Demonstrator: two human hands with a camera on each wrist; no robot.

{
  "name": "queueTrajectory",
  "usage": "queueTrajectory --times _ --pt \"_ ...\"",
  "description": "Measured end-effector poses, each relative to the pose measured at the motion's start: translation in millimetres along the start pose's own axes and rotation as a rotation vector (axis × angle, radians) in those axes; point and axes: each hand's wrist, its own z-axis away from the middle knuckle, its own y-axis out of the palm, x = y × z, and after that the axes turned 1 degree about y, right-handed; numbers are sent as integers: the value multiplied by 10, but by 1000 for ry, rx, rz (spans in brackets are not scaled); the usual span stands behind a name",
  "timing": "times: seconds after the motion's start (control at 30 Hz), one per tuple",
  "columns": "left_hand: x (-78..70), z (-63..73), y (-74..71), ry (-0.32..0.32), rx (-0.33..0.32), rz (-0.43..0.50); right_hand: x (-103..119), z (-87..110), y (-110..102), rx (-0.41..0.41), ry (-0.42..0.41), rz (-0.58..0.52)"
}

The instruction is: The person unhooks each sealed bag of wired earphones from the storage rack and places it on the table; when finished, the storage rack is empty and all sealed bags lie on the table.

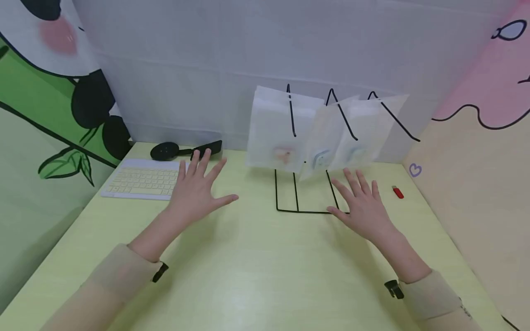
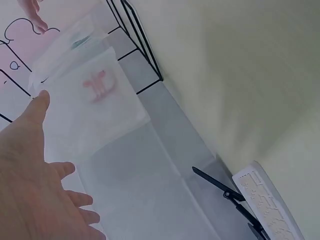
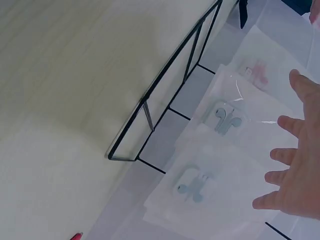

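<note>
My left hand (image 1: 193, 193), fingers spread and holding nothing, hovers at the right end of the white keyboard (image 1: 142, 180). Likewise spread and holding nothing, my right hand (image 1: 365, 208) overlaps the front right of a black wire rack (image 1: 297, 197) in the head view. Three translucent bags hang from the rack's hooks: a left bag (image 1: 271, 119), a middle bag (image 1: 320, 133) and a right bag (image 1: 368, 124). Through the plastic, the right wrist view shows earphones (image 3: 227, 119) in the middle bag and more earphones (image 3: 194, 187) in the right one. The left bag contains something pinkish (image 2: 100, 86).
Behind the keyboard lies a black stand (image 1: 164, 151) with a round base and a flat plate. A small red USB stick (image 1: 398, 192) is near the right edge of the pale table (image 1: 248, 276). A grey-white cloth backdrop (image 1: 186, 69) rises along the back.
</note>
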Motion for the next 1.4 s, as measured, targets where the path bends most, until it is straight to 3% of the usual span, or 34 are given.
queueTrajectory --times 0.33,0.7,1.0,1.17,1.4 --pt "-91 -491 -118 49 -132 45 -366 -40 -119 -88 -41 -40" --pt "-203 -940 -91 114 -259 200 -797 -1 198 -97 -46 -227" --pt "-220 -1214 48 97 -343 471 -1037 -57 505 98 -13 -406" --pt "-241 -1301 114 79 -386 607 -1174 -95 601 192 -21 -460" --pt "-311 -1372 194 31 -434 865 -1411 -83 724 271 -27 -540"
